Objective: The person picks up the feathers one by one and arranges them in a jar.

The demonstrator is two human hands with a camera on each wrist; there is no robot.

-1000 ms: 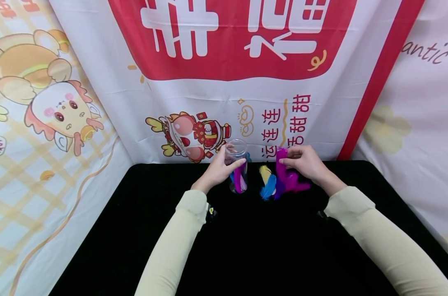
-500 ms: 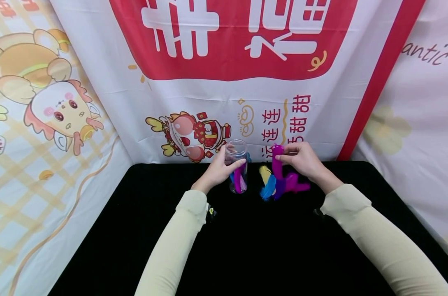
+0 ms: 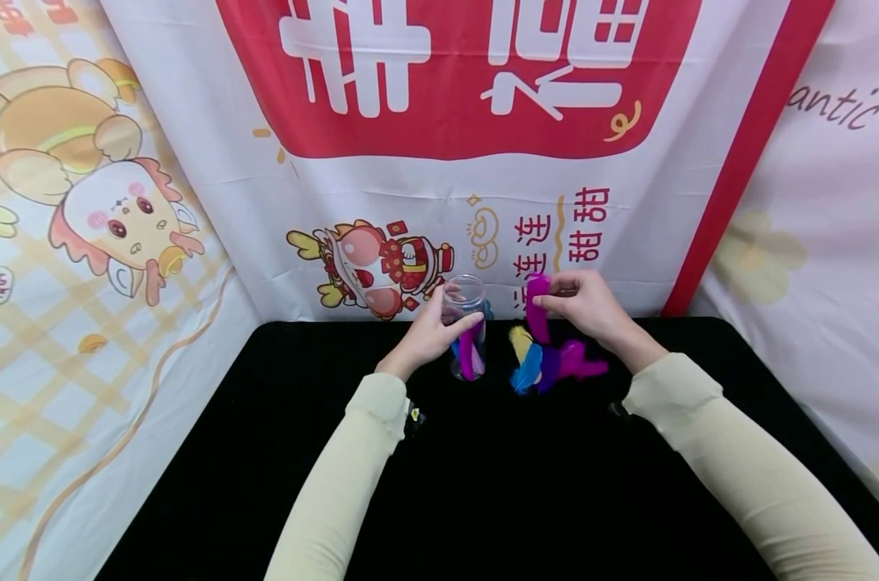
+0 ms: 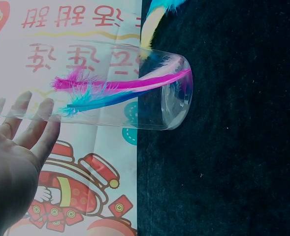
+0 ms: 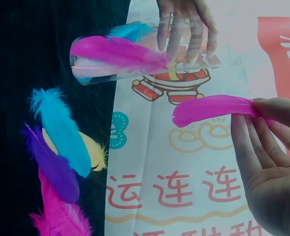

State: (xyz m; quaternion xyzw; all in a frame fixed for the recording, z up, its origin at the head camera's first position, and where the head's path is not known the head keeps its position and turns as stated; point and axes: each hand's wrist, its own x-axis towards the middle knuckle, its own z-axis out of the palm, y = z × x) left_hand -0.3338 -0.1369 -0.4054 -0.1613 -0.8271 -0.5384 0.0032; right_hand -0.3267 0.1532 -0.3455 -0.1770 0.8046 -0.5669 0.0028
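My left hand (image 3: 428, 332) grips a clear jar (image 3: 464, 292) around its upper part. Inside the jar lie a magenta feather (image 4: 120, 84), a blue feather (image 4: 110, 101) and a pale pink feather (image 4: 167, 68). Between thumb and fingertips my right hand (image 3: 584, 303) pinches another magenta feather (image 5: 209, 109), raised to the right of the jar. Below it on the black table is a small pile, with a blue feather (image 5: 63, 130), a purple feather (image 5: 53, 164), a yellow feather (image 5: 95, 152) and pink feathers (image 5: 61, 211).
The black tabletop (image 3: 512, 476) stretches toward me. A printed white and red cloth (image 3: 439, 186) hangs right behind the table's back edge, and a patterned cloth (image 3: 69, 323) covers the left side.
My right hand has lifted the magenta feather up and leftward, away from the pile and closer to the jar. The left hand and the jar have stayed in place.
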